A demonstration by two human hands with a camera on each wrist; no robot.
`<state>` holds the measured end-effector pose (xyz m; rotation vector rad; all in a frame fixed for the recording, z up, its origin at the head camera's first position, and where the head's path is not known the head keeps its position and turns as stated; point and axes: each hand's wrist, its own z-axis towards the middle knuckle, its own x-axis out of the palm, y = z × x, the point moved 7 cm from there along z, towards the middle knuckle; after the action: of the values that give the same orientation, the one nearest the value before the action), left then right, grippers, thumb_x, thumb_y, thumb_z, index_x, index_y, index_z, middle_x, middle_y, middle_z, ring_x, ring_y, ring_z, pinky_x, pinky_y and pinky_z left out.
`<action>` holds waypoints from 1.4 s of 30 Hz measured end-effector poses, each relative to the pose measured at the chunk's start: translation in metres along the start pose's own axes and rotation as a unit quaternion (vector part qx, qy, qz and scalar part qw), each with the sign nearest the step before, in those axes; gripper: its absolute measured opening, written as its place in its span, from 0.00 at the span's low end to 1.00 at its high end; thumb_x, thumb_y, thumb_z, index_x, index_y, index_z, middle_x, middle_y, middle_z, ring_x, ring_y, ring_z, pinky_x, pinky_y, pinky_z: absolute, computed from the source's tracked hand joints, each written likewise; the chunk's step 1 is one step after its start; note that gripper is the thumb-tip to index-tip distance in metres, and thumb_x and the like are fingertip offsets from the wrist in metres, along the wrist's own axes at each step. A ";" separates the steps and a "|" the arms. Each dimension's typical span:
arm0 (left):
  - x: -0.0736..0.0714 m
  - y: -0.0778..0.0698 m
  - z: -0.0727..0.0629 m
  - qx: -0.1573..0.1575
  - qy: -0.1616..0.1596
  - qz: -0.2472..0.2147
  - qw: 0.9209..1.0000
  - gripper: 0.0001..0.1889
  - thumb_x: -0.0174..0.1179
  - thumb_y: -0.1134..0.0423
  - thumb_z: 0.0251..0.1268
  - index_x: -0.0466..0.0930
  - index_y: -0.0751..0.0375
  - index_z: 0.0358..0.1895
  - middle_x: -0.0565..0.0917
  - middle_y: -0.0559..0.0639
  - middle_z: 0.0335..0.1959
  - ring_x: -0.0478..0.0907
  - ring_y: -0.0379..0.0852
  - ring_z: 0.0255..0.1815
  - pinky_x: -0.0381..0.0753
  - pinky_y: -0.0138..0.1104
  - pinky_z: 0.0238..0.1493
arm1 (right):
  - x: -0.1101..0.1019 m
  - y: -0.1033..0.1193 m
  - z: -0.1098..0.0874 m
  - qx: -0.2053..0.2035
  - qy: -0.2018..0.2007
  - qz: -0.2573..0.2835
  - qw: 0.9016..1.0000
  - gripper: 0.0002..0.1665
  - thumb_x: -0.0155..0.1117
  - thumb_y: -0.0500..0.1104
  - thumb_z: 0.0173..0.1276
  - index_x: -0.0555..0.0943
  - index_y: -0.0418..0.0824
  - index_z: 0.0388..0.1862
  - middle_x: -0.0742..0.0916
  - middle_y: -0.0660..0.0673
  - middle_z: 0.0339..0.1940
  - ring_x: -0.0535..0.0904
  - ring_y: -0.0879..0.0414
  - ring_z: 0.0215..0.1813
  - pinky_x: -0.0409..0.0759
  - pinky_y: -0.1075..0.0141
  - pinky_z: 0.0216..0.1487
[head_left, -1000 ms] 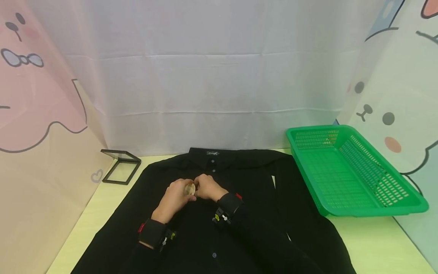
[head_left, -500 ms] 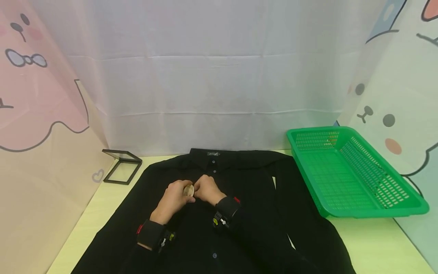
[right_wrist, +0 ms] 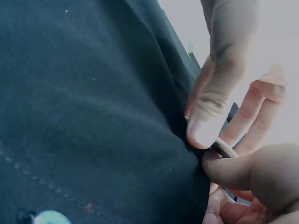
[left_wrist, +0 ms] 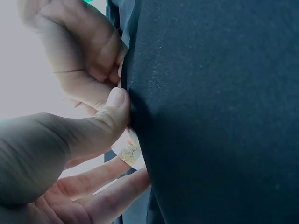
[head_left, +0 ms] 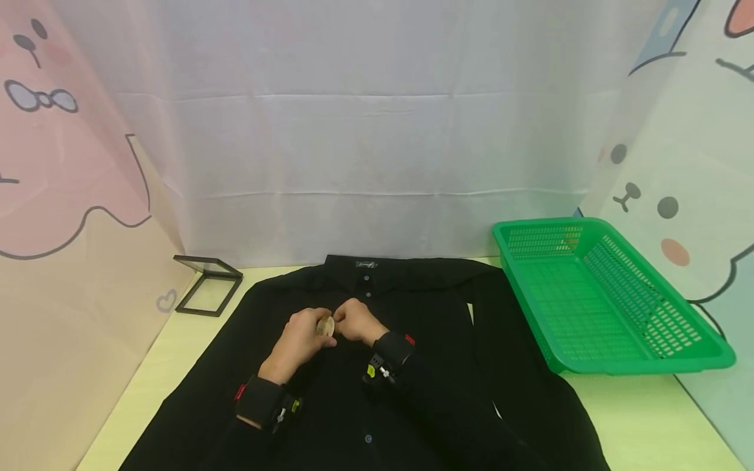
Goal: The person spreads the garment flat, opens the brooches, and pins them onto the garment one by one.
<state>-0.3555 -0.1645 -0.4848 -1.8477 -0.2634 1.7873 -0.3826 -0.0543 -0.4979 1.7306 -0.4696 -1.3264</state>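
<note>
A black button-up shirt (head_left: pixel 412 366) lies spread out, collar away from me. Over its chest my left hand (head_left: pixel 302 337) grips a small round gold-coloured badge (head_left: pixel 326 326). In the left wrist view, a patterned part of the badge (left_wrist: pixel 129 150) shows between the left thumb and fingers, beside a raised fold of the shirt (left_wrist: pixel 196 112). My right hand (head_left: pixel 356 320) pinches the shirt cloth right beside the badge. In the right wrist view, the right thumb (right_wrist: pixel 205 128) covers part of the badge's edge (right_wrist: pixel 224 149), and the left thumb touches the cloth below it.
A thin black frame case (head_left: pixel 211 288) stands open at the far left. To the right, a green plastic basket (head_left: pixel 612 294) overlaps the shirt's sleeve in view. Pale yellow tabletop (head_left: pixel 654 405) shows around the shirt. Cloth screens (head_left: pixel 365 144) enclose the back and sides.
Both hands stay nearly in place over the shirt's chest, the badge still in the left. Only slight shifts of the fingers and the camera view show.
</note>
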 end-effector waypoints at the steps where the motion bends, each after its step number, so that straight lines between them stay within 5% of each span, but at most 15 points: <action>1: 0.000 0.000 0.000 0.000 0.001 -0.003 1.000 0.27 0.81 0.66 0.50 0.85 0.64 0.56 0.87 0.57 0.48 0.80 0.50 0.39 0.81 0.44 0.42 | 0.000 0.000 0.000 0.002 0.003 0.003 1.000 0.14 0.65 0.29 0.67 0.85 0.33 0.19 0.69 0.56 0.08 0.62 0.63 0.14 0.59 0.73 0.18; 13: -0.001 -0.001 -0.004 0.017 0.010 -0.020 1.000 0.27 0.80 0.67 0.51 0.84 0.64 0.57 0.87 0.57 0.50 0.84 0.52 0.45 0.85 0.46 0.46 | 0.002 -0.003 -0.001 0.027 0.010 0.019 0.999 0.21 0.60 0.34 0.75 0.80 0.35 0.18 0.68 0.54 0.10 0.62 0.61 0.15 0.59 0.70 0.19; 29: 0.000 -0.003 -0.004 0.013 0.011 -0.011 1.000 0.28 0.80 0.68 0.50 0.85 0.64 0.58 0.87 0.58 0.52 0.82 0.51 0.43 0.83 0.47 0.45 | 0.003 -0.006 -0.001 0.020 0.021 0.066 0.997 0.27 0.59 0.28 0.71 0.68 0.43 0.12 0.63 0.53 0.10 0.55 0.61 0.14 0.55 0.69 0.20; 42: -0.001 -0.003 -0.007 0.009 -0.008 -0.009 1.000 0.30 0.81 0.67 0.49 0.84 0.63 0.59 0.86 0.58 0.55 0.83 0.54 0.46 0.83 0.49 0.48 | 0.003 -0.006 0.000 0.014 0.031 0.036 0.999 0.28 0.55 0.31 0.76 0.65 0.45 0.13 0.62 0.53 0.12 0.55 0.61 0.15 0.54 0.69 0.21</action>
<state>-0.3479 -0.1639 -0.4823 -1.8126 -0.2682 1.7879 -0.3824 -0.0531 -0.5048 1.7549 -0.5127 -1.2169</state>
